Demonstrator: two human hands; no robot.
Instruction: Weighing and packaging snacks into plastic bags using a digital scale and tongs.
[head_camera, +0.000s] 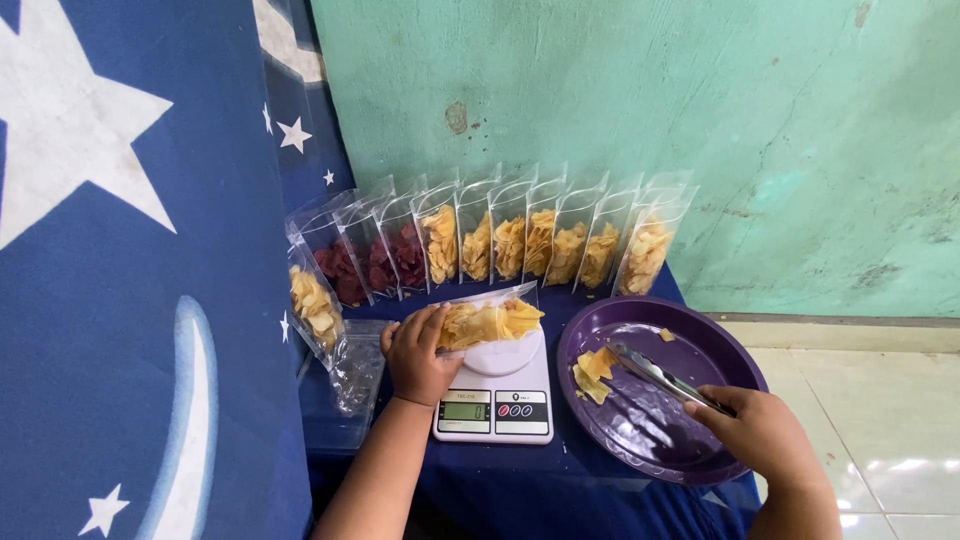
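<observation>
Bright, even daylight, apparently from the right: white glare on floor tiles (890, 465), sheen on purple plate (650, 425) and clear bags (560, 235). Shadows soft. Focus sharp mid-frame; slight wide-angle stretch at edges, esp. blue star cloth (120, 280).

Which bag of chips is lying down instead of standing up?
The bag of yellow chips held by the left hand over the white scale. It lies sideways; the other bags stand upright along the wall.

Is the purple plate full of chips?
No, the purple plate holds only a few yellow chips near the tongs in the right hand.
</observation>
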